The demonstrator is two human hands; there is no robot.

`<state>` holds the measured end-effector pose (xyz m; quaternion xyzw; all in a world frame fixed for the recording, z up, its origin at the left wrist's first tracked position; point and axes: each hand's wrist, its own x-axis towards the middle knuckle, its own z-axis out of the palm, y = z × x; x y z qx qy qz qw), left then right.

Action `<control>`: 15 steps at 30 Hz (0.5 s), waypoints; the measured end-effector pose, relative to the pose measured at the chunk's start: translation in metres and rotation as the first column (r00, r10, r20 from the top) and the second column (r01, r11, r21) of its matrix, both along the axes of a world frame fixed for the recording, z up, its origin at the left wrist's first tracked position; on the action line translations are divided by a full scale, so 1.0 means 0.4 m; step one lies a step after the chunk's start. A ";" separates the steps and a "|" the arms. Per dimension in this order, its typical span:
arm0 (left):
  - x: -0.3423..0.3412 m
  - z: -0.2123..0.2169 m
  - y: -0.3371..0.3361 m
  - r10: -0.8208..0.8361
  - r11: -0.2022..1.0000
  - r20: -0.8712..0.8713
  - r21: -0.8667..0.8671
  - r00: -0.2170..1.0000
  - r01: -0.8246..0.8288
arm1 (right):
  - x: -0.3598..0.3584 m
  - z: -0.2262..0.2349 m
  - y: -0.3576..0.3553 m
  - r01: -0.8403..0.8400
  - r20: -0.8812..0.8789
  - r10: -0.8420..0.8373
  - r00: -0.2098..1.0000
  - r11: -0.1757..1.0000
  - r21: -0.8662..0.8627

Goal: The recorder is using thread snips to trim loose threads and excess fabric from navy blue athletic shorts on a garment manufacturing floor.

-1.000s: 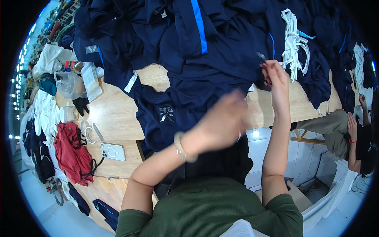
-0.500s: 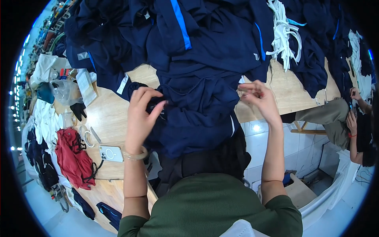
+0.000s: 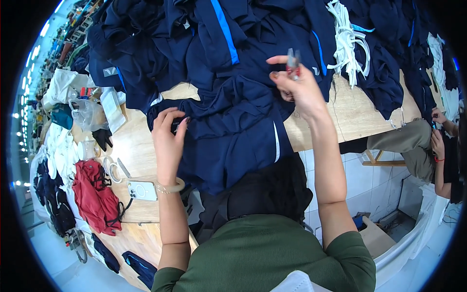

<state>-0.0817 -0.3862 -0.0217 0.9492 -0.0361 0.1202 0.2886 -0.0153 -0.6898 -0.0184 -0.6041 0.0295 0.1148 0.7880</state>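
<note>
A navy garment point(image 3: 228, 141) with a white stripe lies bunched in front of me, its lower part hanging over the table edge toward my lap. My left hand point(image 3: 168, 138), a beige bangle on its wrist, is at the garment's left end, fingers curled on the cloth and thumb close to them. Raised over the garment's upper right, my right hand point(image 3: 299, 90) holds small thread snips point(image 3: 293, 65), red with metal blades pointing away from me. The index finger stretches out to the left, and no cloth is between the blades.
A big pile of navy garments point(image 3: 253, 44) with blue stripes covers the far side. White strips point(image 3: 344, 41) hang at right. To the left lie a phone point(image 3: 142, 190), a red bag point(image 3: 95, 199) and a plastic bag point(image 3: 90, 114). Another person's hands point(image 3: 438, 138) show far right.
My right hand has moved up and left, the snips now plainly visible in it. My left hand has shifted slightly left and down. The garment lies more spread, its white stripe shifted left.
</note>
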 end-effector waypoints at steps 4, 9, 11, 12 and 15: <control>-0.006 0.076 -0.185 -0.204 0.959 0.154 -0.166 0.967 0.229 | -0.019 0.041 -0.066 0.105 0.056 -0.113 0.992 0.987 0.119; 0.002 0.022 -0.319 -0.280 0.960 0.101 0.011 0.955 0.280 | -0.042 0.051 -0.125 0.409 0.447 -0.184 0.875 0.774 -0.483; 0.015 -0.005 -0.343 -0.225 0.973 0.103 0.074 0.969 0.218 | -0.061 0.042 -0.128 0.414 0.475 -0.125 0.871 0.708 -0.573; 0.022 -0.021 -0.346 -0.171 0.978 0.110 0.139 0.979 0.155 | -0.070 0.035 -0.128 0.420 0.497 -0.063 0.865 0.631 -0.652; 0.049 -0.065 -0.321 -0.146 0.939 0.089 -0.300 0.985 0.166 | -0.095 -0.019 -0.102 0.263 0.287 -0.144 0.947 0.862 -0.434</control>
